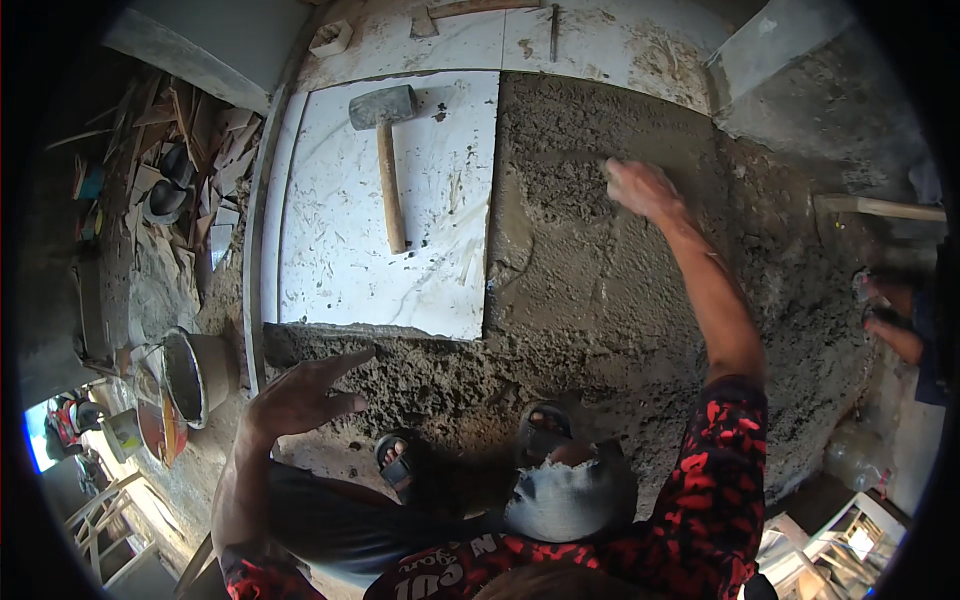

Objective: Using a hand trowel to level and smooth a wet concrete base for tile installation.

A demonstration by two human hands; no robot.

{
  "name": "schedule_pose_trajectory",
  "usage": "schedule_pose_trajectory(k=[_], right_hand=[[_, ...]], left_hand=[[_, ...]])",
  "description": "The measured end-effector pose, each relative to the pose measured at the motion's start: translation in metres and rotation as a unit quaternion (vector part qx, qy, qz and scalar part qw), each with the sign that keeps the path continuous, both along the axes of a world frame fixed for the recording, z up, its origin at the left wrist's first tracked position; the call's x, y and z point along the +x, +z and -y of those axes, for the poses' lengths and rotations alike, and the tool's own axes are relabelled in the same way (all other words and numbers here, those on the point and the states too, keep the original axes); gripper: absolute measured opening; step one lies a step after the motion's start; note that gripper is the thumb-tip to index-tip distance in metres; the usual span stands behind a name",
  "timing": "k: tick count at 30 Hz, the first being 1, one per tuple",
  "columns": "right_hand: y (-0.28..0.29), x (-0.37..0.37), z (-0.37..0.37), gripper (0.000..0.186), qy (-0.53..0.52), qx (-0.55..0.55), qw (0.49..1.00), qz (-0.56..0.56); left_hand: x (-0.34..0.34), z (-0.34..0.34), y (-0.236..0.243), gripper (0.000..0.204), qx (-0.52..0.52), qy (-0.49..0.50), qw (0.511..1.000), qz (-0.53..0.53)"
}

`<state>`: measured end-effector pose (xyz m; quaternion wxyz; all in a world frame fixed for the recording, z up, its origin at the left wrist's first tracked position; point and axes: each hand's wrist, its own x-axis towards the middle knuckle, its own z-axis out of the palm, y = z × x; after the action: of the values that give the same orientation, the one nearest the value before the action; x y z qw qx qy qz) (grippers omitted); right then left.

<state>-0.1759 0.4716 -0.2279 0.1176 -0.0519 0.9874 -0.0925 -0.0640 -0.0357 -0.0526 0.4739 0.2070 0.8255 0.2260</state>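
My right hand (640, 188) is closed around the end of a trowel (565, 155). Its thin dark blade reaches leftward over wet grey mortar (590, 275) and partly blends into it. My left hand (305, 393) hovers near the front left corner of a large white tile (440, 270), thumb and fingers apart, holding nothing. On that tile lies a rubber mallet (388, 165), its grey head away from me and its wooden handle pointing back. Smears and crumbs of mortar dot the tile.
More white tiles (610, 40) lie beyond the mortar, with a hammer (425, 20) on them. A long straight edge (254, 250) runs along the left. Buckets (200, 375) and broken scraps (215, 150) sit further left. Another person's feet (885, 320) show at right.
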Motion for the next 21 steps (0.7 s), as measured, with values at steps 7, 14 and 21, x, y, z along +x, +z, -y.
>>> schedule_pose_trajectory(k=[7, 14, 21], right_hand=[[0.026, 0.052, -0.019, 0.027, 0.128, 0.086, 0.983, 0.098], [-0.002, 0.1, -0.023, 0.033, -0.099, 0.039, 0.989, 0.104], [0.001, 0.114, 0.009, 0.029, -0.022, -0.05, 0.997, 0.055]], left_hand=[[0.007, 0.009, 0.011, 0.07, 0.024, -0.021, 0.999, -0.006], [0.014, 0.012, 0.011, 0.07, 0.056, -0.036, 0.997, -0.027], [0.014, 0.004, 0.016, 0.071, 0.042, -0.037, 0.998, -0.016]])
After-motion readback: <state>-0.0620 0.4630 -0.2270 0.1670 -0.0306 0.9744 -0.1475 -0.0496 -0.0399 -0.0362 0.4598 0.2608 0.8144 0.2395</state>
